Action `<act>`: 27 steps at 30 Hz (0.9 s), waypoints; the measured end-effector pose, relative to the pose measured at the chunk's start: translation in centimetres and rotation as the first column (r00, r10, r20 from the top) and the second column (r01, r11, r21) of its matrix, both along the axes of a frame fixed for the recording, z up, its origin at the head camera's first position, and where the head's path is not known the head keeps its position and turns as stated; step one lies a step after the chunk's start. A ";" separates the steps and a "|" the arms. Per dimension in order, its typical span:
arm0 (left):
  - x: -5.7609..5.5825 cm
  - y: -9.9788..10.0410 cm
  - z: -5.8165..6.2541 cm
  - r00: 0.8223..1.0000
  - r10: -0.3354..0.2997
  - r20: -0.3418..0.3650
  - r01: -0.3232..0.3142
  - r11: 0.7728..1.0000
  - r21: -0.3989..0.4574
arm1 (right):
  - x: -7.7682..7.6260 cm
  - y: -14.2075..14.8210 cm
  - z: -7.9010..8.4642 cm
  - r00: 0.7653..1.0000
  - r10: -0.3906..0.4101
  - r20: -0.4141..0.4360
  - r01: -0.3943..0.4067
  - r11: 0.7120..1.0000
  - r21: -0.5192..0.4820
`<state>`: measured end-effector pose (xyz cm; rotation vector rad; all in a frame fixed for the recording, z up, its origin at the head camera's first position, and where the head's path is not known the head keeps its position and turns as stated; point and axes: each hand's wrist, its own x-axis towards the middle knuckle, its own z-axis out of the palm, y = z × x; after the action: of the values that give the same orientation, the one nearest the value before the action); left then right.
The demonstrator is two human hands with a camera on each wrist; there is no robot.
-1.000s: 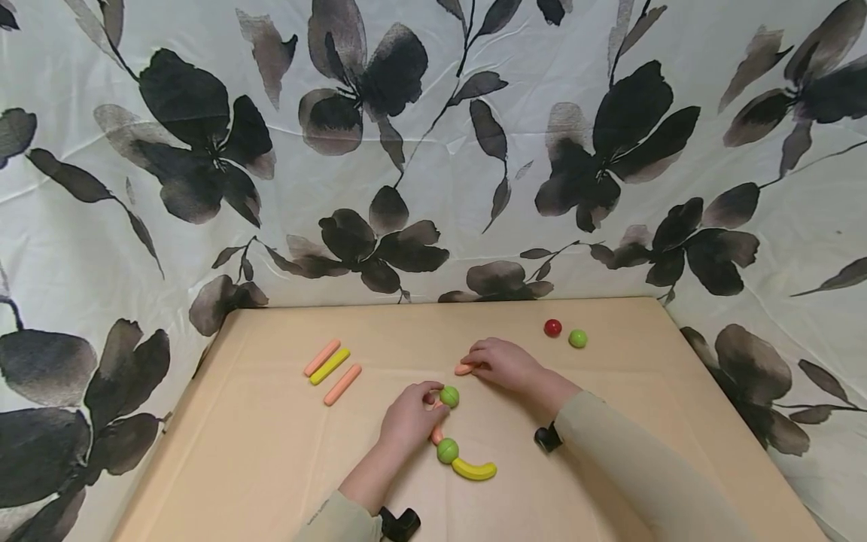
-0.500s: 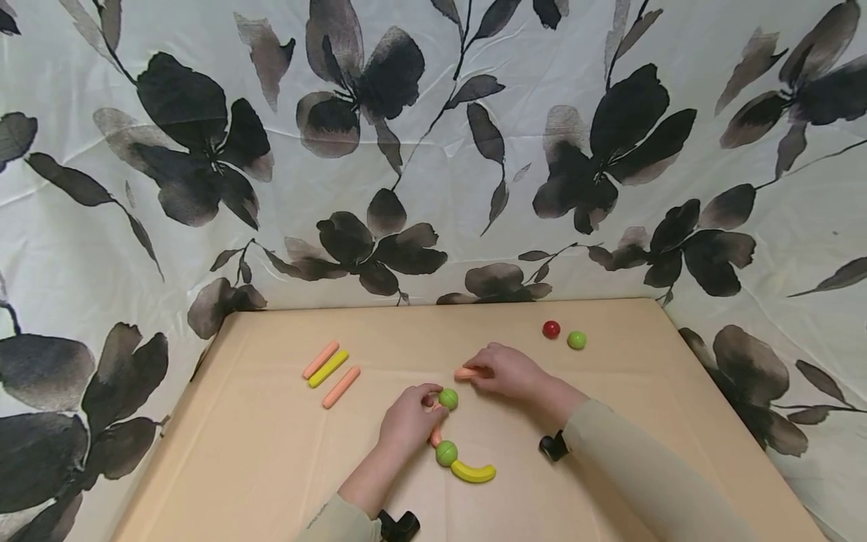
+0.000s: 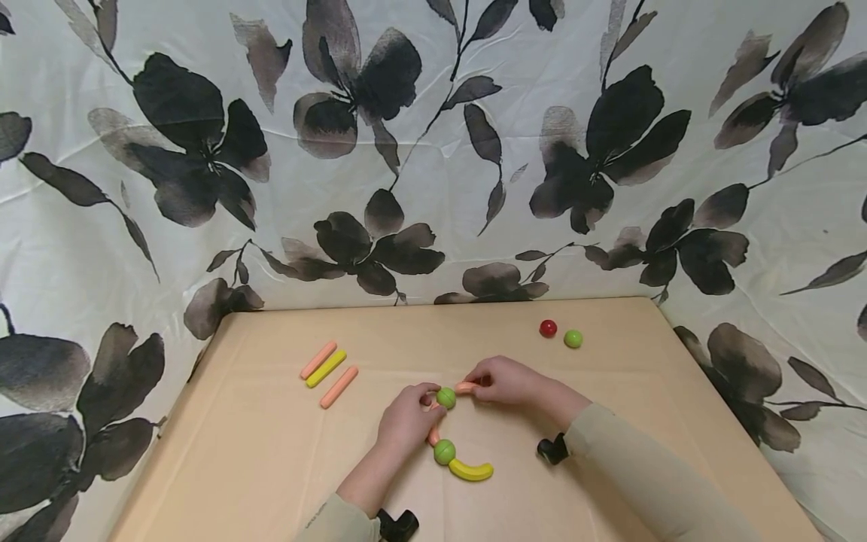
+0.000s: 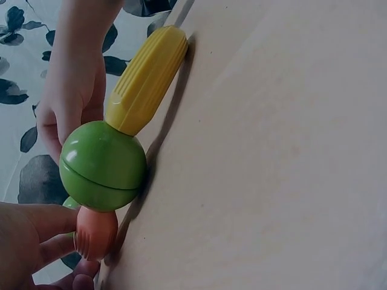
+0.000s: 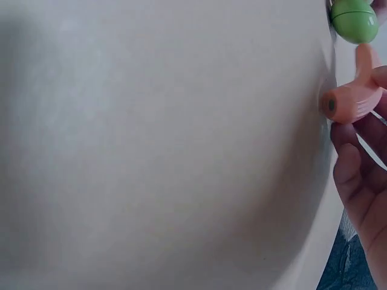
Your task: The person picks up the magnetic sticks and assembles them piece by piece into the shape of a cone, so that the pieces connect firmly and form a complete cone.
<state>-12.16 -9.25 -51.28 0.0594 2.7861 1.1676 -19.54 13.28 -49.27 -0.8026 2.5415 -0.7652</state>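
In the head view, a curved chain lies mid-table: a curved yellow stick [image 3: 472, 470], a lower green ball [image 3: 444, 452], a curved orange stick [image 3: 434, 435] and an upper green ball [image 3: 445, 398]. My left hand [image 3: 406, 414] pinches the orange stick, with fingertips right at the upper ball. The left wrist view shows this orange stick [image 4: 97, 232] under the large green ball [image 4: 103, 166]. My right hand [image 3: 504, 379] pinches another curved orange piece [image 5: 351, 101], partly covered by fingers; its narrow end points at the upper green ball [image 5: 355, 23], close to it.
At the table's [image 3: 257, 467] left lie two straight orange sticks [image 3: 339, 388] and a yellow-green stick [image 3: 327, 369]. A red ball [image 3: 548, 328] and a green ball [image 3: 573, 339] sit at the back right. A floral cloth [image 3: 501, 181] hangs behind the table.
My right hand has brought its orange piece down and nearer to the upper green ball. The left hand keeps its hold on the chain.
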 end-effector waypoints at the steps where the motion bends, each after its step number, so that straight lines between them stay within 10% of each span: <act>1: 0.0 0.0 0.0 1.000 -0.001 0.000 0.001 1.000 -0.002 | 0.0 0.0 0.0 1.000 0.004 0.007 -0.004 1.000 -0.001; 27: -0.7 0.7 0.3 0.999 -0.048 -0.005 0.048 0.998 -0.040 | 1.2 -0.4 -1.1 0.980 0.000 -0.198 0.003 1.000 0.016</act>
<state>-12.82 -8.54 -50.93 0.1249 2.7953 1.1023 -18.32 12.90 -50.36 -0.9128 2.7194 -0.6951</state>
